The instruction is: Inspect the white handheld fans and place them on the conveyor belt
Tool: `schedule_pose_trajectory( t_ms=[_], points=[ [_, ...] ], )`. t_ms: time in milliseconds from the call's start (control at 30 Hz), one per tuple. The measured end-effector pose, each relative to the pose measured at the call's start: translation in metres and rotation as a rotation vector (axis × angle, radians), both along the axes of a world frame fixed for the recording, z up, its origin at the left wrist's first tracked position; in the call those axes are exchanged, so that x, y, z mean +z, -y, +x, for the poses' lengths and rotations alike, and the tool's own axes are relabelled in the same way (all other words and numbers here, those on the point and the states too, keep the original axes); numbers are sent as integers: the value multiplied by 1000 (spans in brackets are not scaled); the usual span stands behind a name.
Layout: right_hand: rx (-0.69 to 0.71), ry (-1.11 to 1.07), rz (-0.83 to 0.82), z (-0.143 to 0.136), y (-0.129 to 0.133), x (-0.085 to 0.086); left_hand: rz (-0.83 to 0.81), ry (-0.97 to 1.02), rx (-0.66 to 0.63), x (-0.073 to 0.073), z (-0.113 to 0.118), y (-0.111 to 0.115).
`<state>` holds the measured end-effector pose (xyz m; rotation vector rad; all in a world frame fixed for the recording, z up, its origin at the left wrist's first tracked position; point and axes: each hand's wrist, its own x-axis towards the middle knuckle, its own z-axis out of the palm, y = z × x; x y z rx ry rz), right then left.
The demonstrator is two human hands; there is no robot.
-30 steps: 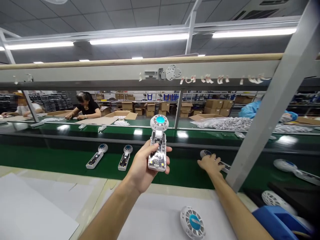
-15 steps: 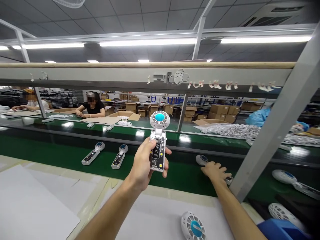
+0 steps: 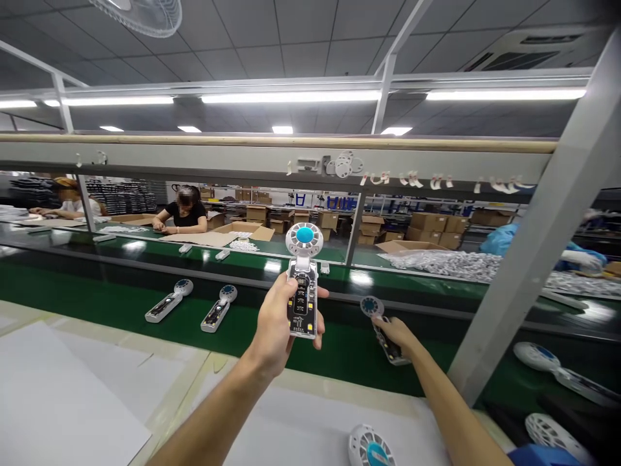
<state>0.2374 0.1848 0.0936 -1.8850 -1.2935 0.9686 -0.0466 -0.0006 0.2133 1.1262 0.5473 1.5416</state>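
Observation:
Upright in my left hand (image 3: 272,320) is a white handheld fan (image 3: 301,301), its round head with a blue centre at the top. The handle lacks its front cover, so a black circuit board shows, and my thumb presses near the board's upper part. My right hand (image 3: 398,335) reaches to the green belt, with its fingers closed on a second open handheld fan (image 3: 371,306) near the neck. That fan lies tilted, its board end (image 3: 395,355) toward me; my fingers hide part of it.
Two more open fans (image 3: 169,301) (image 3: 219,309) lie on the green belt (image 3: 272,340) to the left. A fan head (image 3: 371,446) rests on the white worktop. A slanted metal post (image 3: 514,259) stands right of my right arm. Co-workers sit beyond the belt.
My right hand has closed on the second fan, which now lies further left and turned. The left-hand fan stays raised. The fans on the belt appear slightly further left.

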Motion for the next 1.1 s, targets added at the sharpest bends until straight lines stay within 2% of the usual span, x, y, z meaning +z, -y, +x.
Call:
schedule_pose_trajectory(
  t_ms=[200,367,567,733,933,1100],
  points=[
    [208,-683,17,-60,23,47,17,28,5,1,-1,-4],
    [321,-926,46,-93,57,78,35,41,23,3,-4,-3],
    [413,-957,122,-105,97,101,61,37,11,7,-6,1],
    [550,-816,268,-108,124,117,22,9,11,8,-2,5],
    [644,-717,501,-107,142,123,77,-70,18,6,-4,7],
    [617,-727,594,-110,155,128,111,-84,27,6,-8,6]
  ],
)
